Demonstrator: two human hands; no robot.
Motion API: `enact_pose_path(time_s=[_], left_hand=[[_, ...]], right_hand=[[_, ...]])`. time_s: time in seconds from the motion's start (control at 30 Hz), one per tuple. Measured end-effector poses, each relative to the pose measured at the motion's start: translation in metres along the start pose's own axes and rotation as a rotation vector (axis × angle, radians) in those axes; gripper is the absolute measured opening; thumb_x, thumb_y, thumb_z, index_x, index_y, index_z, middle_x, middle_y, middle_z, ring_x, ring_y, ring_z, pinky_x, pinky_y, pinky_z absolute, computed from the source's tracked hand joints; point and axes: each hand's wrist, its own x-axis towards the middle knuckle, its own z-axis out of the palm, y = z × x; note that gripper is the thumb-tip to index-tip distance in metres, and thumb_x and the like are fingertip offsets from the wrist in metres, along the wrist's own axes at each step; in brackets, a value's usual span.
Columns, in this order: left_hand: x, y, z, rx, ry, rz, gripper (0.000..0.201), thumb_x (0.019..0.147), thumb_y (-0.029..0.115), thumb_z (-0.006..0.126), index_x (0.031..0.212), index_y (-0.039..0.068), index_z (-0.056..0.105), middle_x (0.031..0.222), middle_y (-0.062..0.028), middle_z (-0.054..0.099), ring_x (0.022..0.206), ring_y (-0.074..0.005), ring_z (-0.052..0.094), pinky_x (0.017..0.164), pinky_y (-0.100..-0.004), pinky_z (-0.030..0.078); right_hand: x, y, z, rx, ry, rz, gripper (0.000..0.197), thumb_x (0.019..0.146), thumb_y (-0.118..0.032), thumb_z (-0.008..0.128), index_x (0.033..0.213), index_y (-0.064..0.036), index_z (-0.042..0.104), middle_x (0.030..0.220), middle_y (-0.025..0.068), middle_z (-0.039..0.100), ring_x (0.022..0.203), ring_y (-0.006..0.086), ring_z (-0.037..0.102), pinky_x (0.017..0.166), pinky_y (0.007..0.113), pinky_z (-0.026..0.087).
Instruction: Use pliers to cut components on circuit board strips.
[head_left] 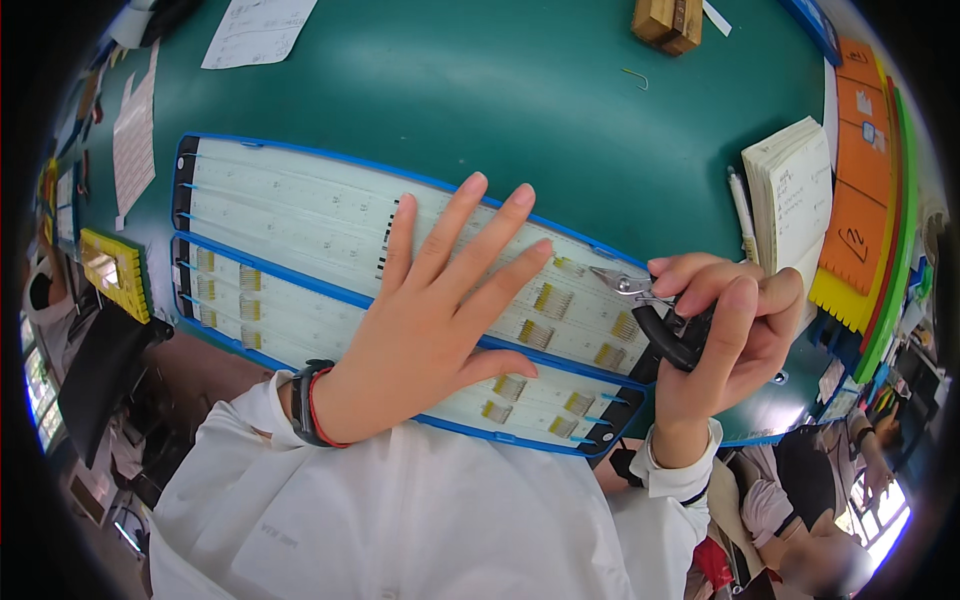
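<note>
My left hand (430, 310) is spread flat, fingers apart, across two long white panels (290, 215) with blue edges and black ends, lying side by side on the table. It holds nothing. Small bundles of thin wire-like pins with yellow tops (552, 299) sit in groups on the panels. In my right hand (735, 320) is a pair of small pliers (632, 287) with black handles, fingers wrapped round them. The pliers' pointed metal tip is beside a pin bundle (570, 266) near the right end of the far panel; whether it touches cannot be made out.
The green table (430, 90) carries an open notebook (790, 195), a white pen (742, 212), a wooden block (668, 24), a bent wire (636, 76) and paper sheets (258, 32). Orange and yellow sheets (855, 200) stand at the right edge. Another person (800, 500) is at lower right.
</note>
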Motion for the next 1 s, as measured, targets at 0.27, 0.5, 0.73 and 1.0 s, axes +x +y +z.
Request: enact_pose_path(time_s=[0.27,0.5,0.73,1.0], left_hand=[[-0.0001,-0.0007,0.0012,-0.013,0.002,-0.001,0.081,0.065,0.052,0.07,0.134,0.014,0.049,0.15,-0.0143,0.028,0.14,-0.0411,0.018,0.107,-0.0636,0.009],[-0.0004,-0.0017,0.0023,-0.004,0.006,0.001,0.079,0.066,0.055,0.068,0.132,0.014,0.051,0.15,-0.0142,0.028,0.14,-0.0407,0.017,0.107,-0.0639,0.007],[-0.0005,-0.0017,0.0013,0.003,0.002,0.004,0.079,0.066,0.055,0.068,0.131,0.013,0.051,0.15,-0.0145,0.029,0.14,-0.041,0.017,0.108,-0.0633,0.007],[-0.0001,-0.0019,0.0011,-0.001,0.011,-0.004,0.082,0.065,0.054,0.069,0.131,0.01,0.048,0.15,-0.0135,0.03,0.14,-0.0397,0.018,0.109,-0.0615,0.007]], right_hand=[[-0.0016,-0.0008,0.0012,-0.016,0.006,0.003,0.016,0.092,-0.003,0.047,0.082,-0.0013,0.034,0.064,0.0118,0.051,0.059,0.02,0.059,0.064,0.038,0.055],[-0.0025,0.0001,0.0009,-0.02,0.002,-0.017,0.016,0.091,-0.002,0.047,0.082,-0.0013,0.033,0.063,0.0117,0.051,0.058,0.0202,0.059,0.063,0.038,0.055],[-0.0024,0.0004,0.0018,0.001,0.004,0.025,0.019,0.092,-0.004,0.047,0.081,-0.0025,0.031,0.063,0.0117,0.051,0.06,0.0222,0.061,0.065,0.039,0.055],[-0.0028,0.0009,0.0023,0.023,-0.005,0.027,0.019,0.092,-0.004,0.047,0.081,-0.0026,0.032,0.064,0.0119,0.051,0.062,0.023,0.062,0.066,0.039,0.055]])
